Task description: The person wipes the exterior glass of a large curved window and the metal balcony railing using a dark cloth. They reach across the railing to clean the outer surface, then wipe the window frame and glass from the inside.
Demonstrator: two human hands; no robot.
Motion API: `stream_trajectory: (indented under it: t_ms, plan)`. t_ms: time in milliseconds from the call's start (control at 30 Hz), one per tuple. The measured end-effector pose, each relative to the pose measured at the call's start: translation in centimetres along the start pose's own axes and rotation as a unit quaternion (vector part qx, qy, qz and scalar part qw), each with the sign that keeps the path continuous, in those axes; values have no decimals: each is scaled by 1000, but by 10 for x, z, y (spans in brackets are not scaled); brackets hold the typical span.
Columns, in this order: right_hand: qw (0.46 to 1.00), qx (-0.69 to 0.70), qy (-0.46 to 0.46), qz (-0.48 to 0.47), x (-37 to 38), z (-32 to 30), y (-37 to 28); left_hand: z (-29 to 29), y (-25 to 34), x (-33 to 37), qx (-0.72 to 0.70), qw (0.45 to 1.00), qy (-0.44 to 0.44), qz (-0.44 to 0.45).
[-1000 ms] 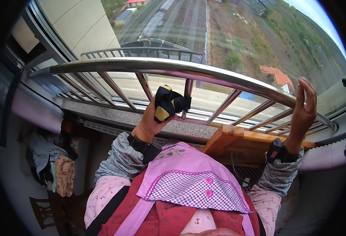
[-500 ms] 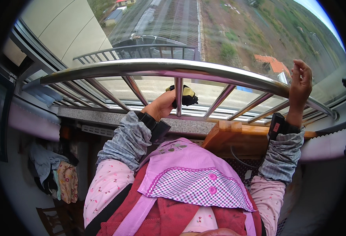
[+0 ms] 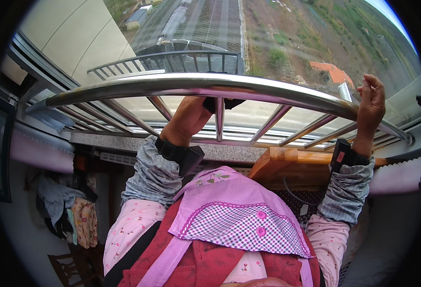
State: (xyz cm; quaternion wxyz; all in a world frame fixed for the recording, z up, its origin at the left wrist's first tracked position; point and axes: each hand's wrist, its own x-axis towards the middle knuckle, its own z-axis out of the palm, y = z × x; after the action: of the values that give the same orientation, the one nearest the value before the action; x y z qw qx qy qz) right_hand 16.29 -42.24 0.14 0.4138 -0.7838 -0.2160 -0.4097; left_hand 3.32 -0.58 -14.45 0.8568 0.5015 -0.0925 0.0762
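Note:
My left hand [image 3: 187, 119] reaches past the metal bars of the railing [image 3: 287, 91], close to the window glass. Its fingers close on a small black cleaning pad or cloth [image 3: 231, 103], partly hidden by an upright bar and the top rail; yellow on it showed a moment ago. At the right end of the railing, my right hand [image 3: 371, 103] is raised near the glass, its wrist just over the top rail. Those fingers are curled with the tips pressed together. Whatever they may pinch is too small to make out.
A granite sill [image 3: 124, 142] runs below the railing. A wooden board [image 3: 277, 162] stands in front of me at right. Lilac curtains [image 3: 40, 148] hang at both sides. Clothes [image 3: 67, 203] are heaped at lower left. Outside are a dark roof and fields.
My left hand has moved up and forward, taking the black-and-yellow thing up behind the top rail. The right hand has shifted slightly to the right, still curled.

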Motion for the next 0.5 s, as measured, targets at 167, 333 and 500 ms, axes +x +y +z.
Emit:
stream_trajectory:
  t_ms: [167,333,500]
  plan:
    - [1000,-7,15,0,-1,2,-2,-12,-45,-14,86,956,81,-267]
    - [1000,-20,21,0,-1,4,-6,-18,-73,-7,68,931,31,-358]
    - [999,-28,15,-2,-1,3,-6,-4,-43,18,-8,967,-125,-220]
